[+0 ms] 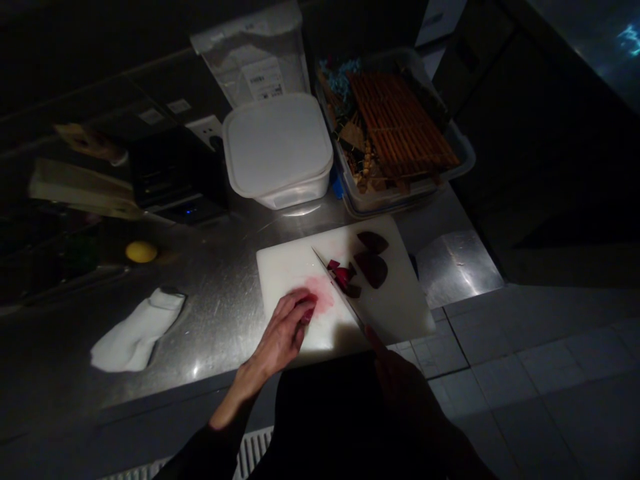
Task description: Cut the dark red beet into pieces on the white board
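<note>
Left hand [283, 333] curled, fingertips holding one beetroot piece [308, 315] steady on the white cutting board [400, 313]. Right hand [395, 380], dim, closed on one knife [340, 295], blade beside the chopped pieces [343, 277]. Beyond: two beetroot slices [371, 269]; one lidded white tub [277, 143] and one plastic crate [350, 200] on the steel table [220, 320].

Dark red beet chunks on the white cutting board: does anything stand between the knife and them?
Nothing visible does: the steel knife blade in the right hand sits directly beside the dark red beet chunks on the white plastic cutting board.
</note>
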Demonstrator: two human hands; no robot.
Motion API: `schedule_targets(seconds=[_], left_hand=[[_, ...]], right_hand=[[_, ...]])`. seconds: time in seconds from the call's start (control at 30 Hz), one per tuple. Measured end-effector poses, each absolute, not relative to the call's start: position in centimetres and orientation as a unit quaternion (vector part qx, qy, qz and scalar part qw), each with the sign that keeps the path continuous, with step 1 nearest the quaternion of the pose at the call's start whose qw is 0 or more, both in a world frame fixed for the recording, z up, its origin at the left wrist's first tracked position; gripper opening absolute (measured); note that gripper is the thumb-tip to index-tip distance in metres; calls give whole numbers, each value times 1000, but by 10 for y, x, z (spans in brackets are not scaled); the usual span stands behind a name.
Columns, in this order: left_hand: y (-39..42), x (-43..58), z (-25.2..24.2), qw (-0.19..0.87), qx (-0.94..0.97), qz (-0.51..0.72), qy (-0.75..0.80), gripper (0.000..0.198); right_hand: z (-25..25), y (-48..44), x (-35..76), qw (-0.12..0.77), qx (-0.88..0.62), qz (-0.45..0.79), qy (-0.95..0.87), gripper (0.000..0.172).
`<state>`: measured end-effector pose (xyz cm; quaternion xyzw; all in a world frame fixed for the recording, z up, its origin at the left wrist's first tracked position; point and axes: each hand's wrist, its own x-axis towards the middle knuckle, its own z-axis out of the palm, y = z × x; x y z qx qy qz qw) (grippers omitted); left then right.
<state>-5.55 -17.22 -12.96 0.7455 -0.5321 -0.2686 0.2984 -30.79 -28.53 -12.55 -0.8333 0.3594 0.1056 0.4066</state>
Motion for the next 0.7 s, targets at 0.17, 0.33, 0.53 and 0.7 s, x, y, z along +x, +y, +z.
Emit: schedule_targets(seconds=[0.17,0.33,0.53,0.7], left_hand=[[-172,-71,-142,269,854,-143,-422,83],[-168,-75,-147,363,826,-188,-388,48],[-160,-81,-129,539,744,-267,-292,51],[-157,-88,-114,555,738,-253,-290,52]], right_hand=[[-121,-285,-309,391,-846,102,348,55],[-118,-286,-311,403,-839,103,351,56],[-119,-287,-315,431,-817,124,363,56],[-111,-290,-314,441,-808,98,379,54]])
